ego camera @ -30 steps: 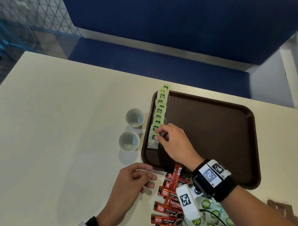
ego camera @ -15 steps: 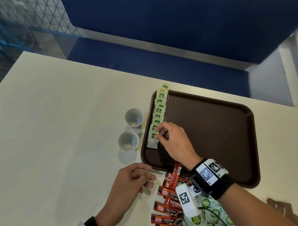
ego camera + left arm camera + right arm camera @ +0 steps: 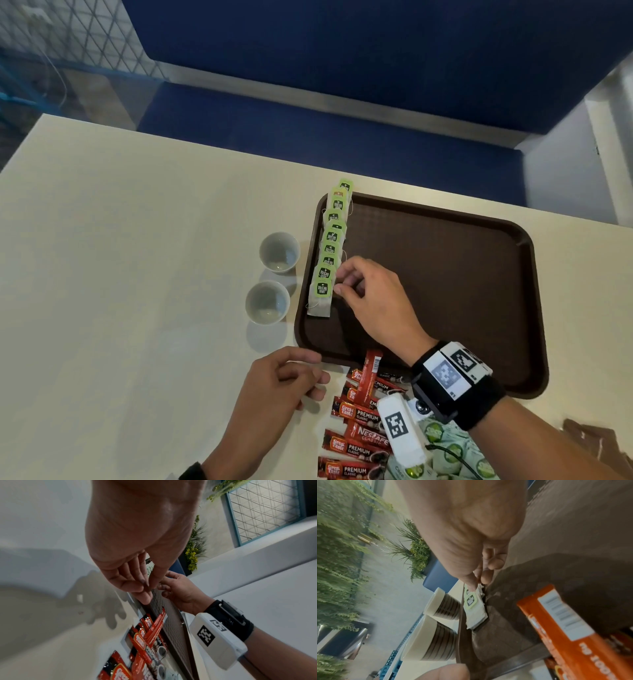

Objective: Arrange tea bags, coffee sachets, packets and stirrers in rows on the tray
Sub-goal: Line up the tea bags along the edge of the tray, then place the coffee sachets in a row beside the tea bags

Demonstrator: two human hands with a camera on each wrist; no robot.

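A row of tea bags [image 3: 330, 240] with green tags runs along the left edge of the brown tray [image 3: 445, 291]. My right hand [image 3: 339, 282] reaches over the tray. Its curled thumb and fingers pinch the right edge of the nearest tea bag [image 3: 320, 298]. The right wrist view shows the thumb tip of that hand [image 3: 478, 580] on the tea bag [image 3: 475, 609]. My left hand [image 3: 308, 373] rests on the table by the tray's front-left corner, its fingers loosely curled and holding nothing. Red coffee sachets [image 3: 359, 421] lie in a pile in front of the tray.
Two small cups [image 3: 279, 251] [image 3: 267, 301] stand just left of the tray. Pale green packets [image 3: 455, 452] lie under my right forearm. Brown items [image 3: 589, 442] lie at the far right. One red stick sachet [image 3: 371, 370] leans on the tray's front rim.
My right hand's fingers have shifted slightly at the nearest tea bag, so its green tag now shows. The left hand has stayed in place.
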